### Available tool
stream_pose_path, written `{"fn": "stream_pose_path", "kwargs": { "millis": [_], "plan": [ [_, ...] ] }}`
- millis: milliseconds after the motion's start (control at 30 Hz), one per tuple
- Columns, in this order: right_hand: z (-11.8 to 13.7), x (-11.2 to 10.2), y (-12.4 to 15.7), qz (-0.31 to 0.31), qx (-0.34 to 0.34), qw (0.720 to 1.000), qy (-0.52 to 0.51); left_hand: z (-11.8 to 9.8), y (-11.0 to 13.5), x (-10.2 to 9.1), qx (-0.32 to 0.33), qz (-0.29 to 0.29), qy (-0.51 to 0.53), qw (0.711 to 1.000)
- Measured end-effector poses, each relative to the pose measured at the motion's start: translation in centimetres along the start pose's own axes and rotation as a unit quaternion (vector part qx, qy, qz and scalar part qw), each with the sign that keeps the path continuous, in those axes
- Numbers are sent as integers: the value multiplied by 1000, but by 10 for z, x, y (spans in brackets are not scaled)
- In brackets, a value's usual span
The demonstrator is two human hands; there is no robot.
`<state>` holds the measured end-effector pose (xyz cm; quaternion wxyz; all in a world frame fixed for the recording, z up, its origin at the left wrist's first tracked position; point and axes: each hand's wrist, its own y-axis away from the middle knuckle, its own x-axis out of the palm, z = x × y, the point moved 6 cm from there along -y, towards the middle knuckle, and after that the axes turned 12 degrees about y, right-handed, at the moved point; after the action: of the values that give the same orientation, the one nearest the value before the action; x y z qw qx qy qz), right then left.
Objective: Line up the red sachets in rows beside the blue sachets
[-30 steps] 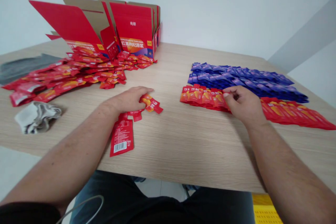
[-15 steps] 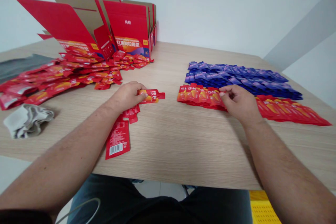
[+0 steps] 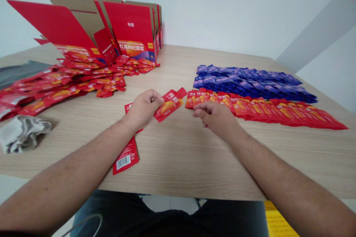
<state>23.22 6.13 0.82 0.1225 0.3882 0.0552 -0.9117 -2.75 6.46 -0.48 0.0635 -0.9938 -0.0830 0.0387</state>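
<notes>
Between thumb and fingers, my left hand [image 3: 146,108] pinches a red pouch [image 3: 170,104], its printed front facing up and its spout end pointing right. My right hand [image 3: 214,119] is just right of that pouch, fingers half curled and apart, with nothing seen in them. It is in front of the near end of an overlapping row of red pouches [image 3: 258,109]. Under and below my left forearm lie a few loose red pouches [image 3: 128,155], one with its barcode side up.
Behind the red row lie rows of blue pouches [image 3: 250,81]. A heap of red pouches [image 3: 63,77] covers the left side, in front of open red cartons [image 3: 133,24]. A crumpled grey-white cloth [image 3: 25,133] lies at the left; a yellow crate [image 3: 279,224] stands below the table's edge.
My left hand has lifted the red pouch and moved it right, tilting it. My right hand has let go of the red row and come left toward that pouch.
</notes>
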Motion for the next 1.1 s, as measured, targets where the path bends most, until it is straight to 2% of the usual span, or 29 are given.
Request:
{"fn": "stream_pose_path", "kwargs": {
  "millis": [67,167,400,533,633,700,800,900,1000,1100],
  "plan": [
    [8,25,1,58,4,997,-43,2,7,13,-3,31,19,999],
    [6,41,1,79,-3,995,-63,-2,16,28,-3,79,-3,997],
    [-12,37,-5,29,-1,985,-169,-8,29,44,-1,182,-34,983],
    [-4,27,-4,-5,-42,992,-122,-4,33,49,-45,227,6,973],
    [-4,3,-6,-43,-54,994,-83,-5,33,45,-61,232,26,971],
    [-16,-25,-10,-92,-37,992,-78,-9,30,38,-44,212,15,976],
    [-50,-82,-16,-202,3,975,-87,-13,22,23,-27,162,-2,986],
    [-97,-136,-16,-287,80,949,-107,-15,18,15,-24,124,-16,992],
    [-143,-169,-11,-301,179,930,-114,-16,17,13,-25,113,-35,993],
    [-174,-180,-5,-266,238,930,-89,-16,18,15,-25,115,-58,991]
  ]
}}
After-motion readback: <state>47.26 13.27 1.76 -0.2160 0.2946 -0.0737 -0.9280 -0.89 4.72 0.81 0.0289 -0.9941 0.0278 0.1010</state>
